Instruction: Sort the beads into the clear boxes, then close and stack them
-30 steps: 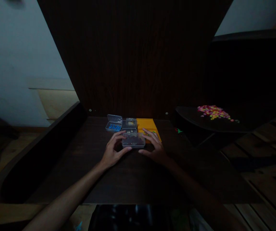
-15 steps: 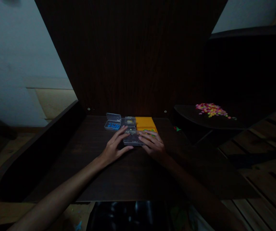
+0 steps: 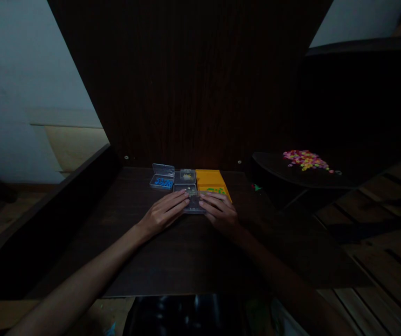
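Note:
A small clear plastic box lies on the dark wooden table in dim light. My left hand lies over its left side with the fingers stretched flat across the lid. My right hand covers its right side in the same way, fingertips almost meeting those of the left. Behind the box stand another clear box with pale bits in it, an open clear box of blue pieces to the left, and an orange tray with green pieces to the right.
A dark upright panel closes off the back of the table. A raised dark rail runs along the left edge. On a round dark surface at the right lies a heap of pink and yellow beads. Wooden slats show at the far right.
Both hands slid inward from the sides of the clear box onto its lid, fingers flattening over it. The box now lies lower and is mostly covered.

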